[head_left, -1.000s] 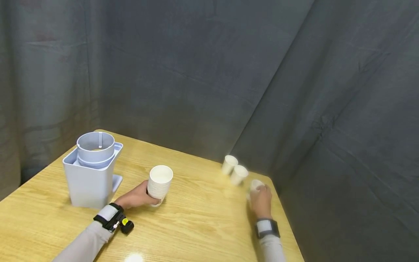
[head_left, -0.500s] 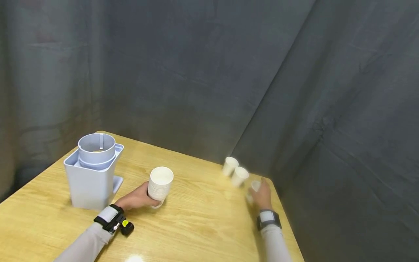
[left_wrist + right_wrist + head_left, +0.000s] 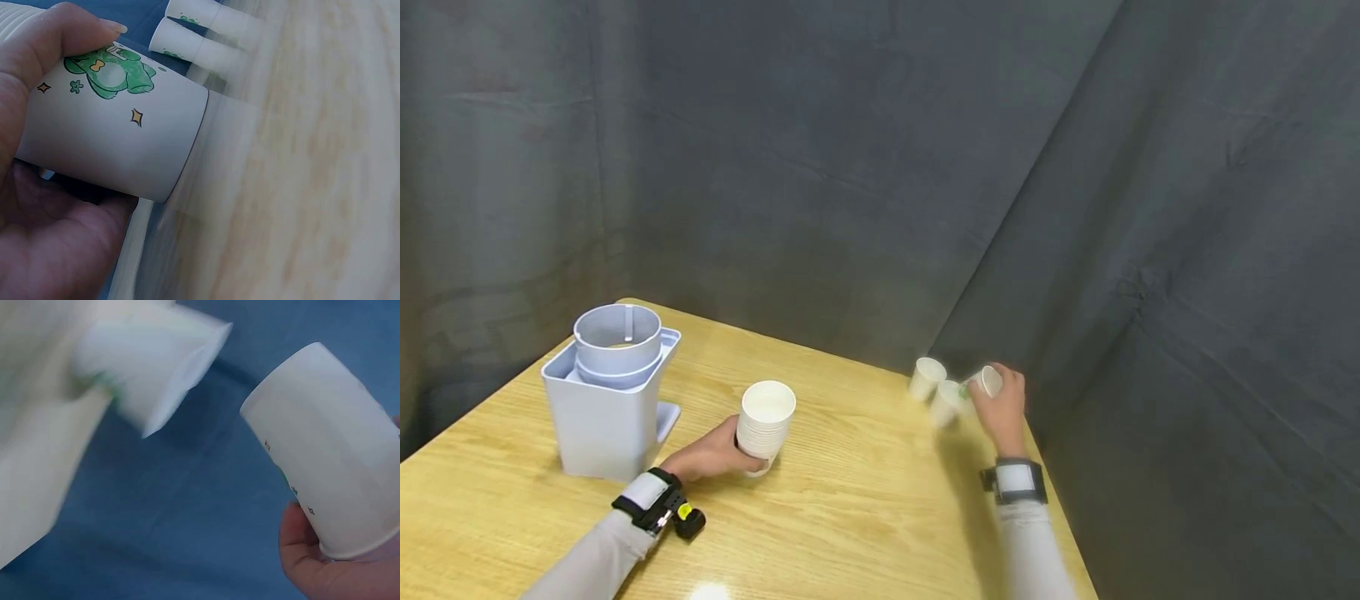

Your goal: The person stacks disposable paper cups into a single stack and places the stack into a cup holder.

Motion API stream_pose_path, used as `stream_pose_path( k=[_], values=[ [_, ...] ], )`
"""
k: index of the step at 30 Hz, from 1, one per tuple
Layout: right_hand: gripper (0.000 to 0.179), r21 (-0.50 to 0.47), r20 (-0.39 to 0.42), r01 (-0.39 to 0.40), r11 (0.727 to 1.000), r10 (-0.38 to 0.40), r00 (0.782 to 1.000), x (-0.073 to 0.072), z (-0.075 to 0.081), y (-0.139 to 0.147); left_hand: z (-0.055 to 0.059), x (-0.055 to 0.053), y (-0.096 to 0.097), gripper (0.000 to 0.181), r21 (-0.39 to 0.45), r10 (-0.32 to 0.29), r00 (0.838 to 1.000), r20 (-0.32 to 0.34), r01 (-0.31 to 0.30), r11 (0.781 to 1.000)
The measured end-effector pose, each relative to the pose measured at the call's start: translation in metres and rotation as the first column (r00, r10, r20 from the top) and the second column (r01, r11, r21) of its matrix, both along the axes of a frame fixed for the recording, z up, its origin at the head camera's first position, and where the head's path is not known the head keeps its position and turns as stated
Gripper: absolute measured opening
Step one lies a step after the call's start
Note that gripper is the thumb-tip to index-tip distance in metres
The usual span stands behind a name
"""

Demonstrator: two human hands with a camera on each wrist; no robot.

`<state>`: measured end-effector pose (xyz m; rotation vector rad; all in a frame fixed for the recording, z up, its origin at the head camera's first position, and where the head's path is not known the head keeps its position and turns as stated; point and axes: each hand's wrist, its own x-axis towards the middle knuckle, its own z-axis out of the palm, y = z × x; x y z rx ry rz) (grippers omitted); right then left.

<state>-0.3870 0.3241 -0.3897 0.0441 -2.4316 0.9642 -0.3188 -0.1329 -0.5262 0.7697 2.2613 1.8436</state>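
My left hand [image 3: 715, 450] grips a stack of white paper cups [image 3: 766, 421] low down, mouths up, over the left middle of the wooden table. In the left wrist view the lowest cup [image 3: 119, 131] shows a green cartoon animal, with thumb and fingers round it. At the back right, my right hand [image 3: 1002, 408] holds a single paper cup [image 3: 991, 381], lifted and tilted. The right wrist view shows this cup [image 3: 325, 444] with fingers at its rim. Close beside it stand two more paper cups [image 3: 927, 379], the nearer cup [image 3: 947, 404] partly blurred.
A pale plastic square container [image 3: 602, 425] with a round collar [image 3: 619, 346] on top stands at the left of the table [image 3: 850, 500]. Dark grey curtains [image 3: 820, 183] hang behind the table and along its right side.
My right hand has risen and moved towards the back with its cup, from the right edge to beside the two standing cups. The left hand and its stack have stayed nearly still.
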Motion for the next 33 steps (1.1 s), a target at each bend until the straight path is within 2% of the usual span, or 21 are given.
stream_pose_path(
  k=[2, 5, 9, 12, 15, 19, 22, 26, 33],
  values=[
    [0.056, -0.015, -0.022, -0.048, 0.999, 0.048, 0.999, 0.004, 0.011, -0.021, 0.0, 0.001, 0.0, 0.075, -0.003, 0.006, 1.0, 0.001, -0.006, 1.0],
    [0.053, -0.041, -0.044, -0.125, 0.991, 0.123, 0.991, 0.01, 0.019, -0.055, 0.001, 0.002, 0.0, 0.075, -0.002, 0.009, 1.0, 0.005, -0.009, 1.0],
    [0.052, -0.059, -0.083, -0.262, 0.963, 0.257, 0.963, 0.019, 0.02, -0.102, 0.002, 0.002, -0.001, 0.076, -0.007, 0.009, 1.0, 0.002, -0.009, 1.0],
    [0.052, -0.021, -0.148, -0.37, 0.929, 0.364, 0.92, 0.027, 0.02, -0.135, 0.003, 0.001, 0.0, 0.075, -0.003, -0.001, 1.0, -0.012, 0.001, 1.0],
    [0.052, 0.011, -0.213, -0.462, 0.887, 0.453, 0.866, 0.034, 0.02, -0.165, 0.003, 0.0, 0.0, 0.075, 0.007, -0.015, 1.0, -0.021, 0.015, 1.0],
    [0.051, 0.019, -0.25, -0.554, 0.832, 0.54, 0.804, 0.044, 0.018, -0.202, 0.003, 0.0, 0.0, 0.072, 0.013, -0.023, 1.0, -0.018, 0.023, 1.0],
    [0.051, 0.013, -0.242, -0.605, 0.796, 0.59, 0.771, 0.05, 0.015, -0.224, 0.004, 0.0, 0.001, 0.069, 0.019, -0.027, 1.0, -0.013, 0.027, 0.999],
    [0.053, 0.021, -0.192, -0.658, 0.753, 0.649, 0.736, 0.055, 0.008, -0.243, 0.004, -0.002, 0.004, 0.067, 0.024, -0.031, 0.999, -0.016, 0.031, 0.999],
    [0.058, 0.095, -0.087, -0.694, 0.713, 0.701, 0.708, 0.059, -0.002, -0.255, 0.002, -0.004, 0.007, 0.07, 0.021, -0.037, 0.999, -0.021, 0.038, 0.999]
  ],
)
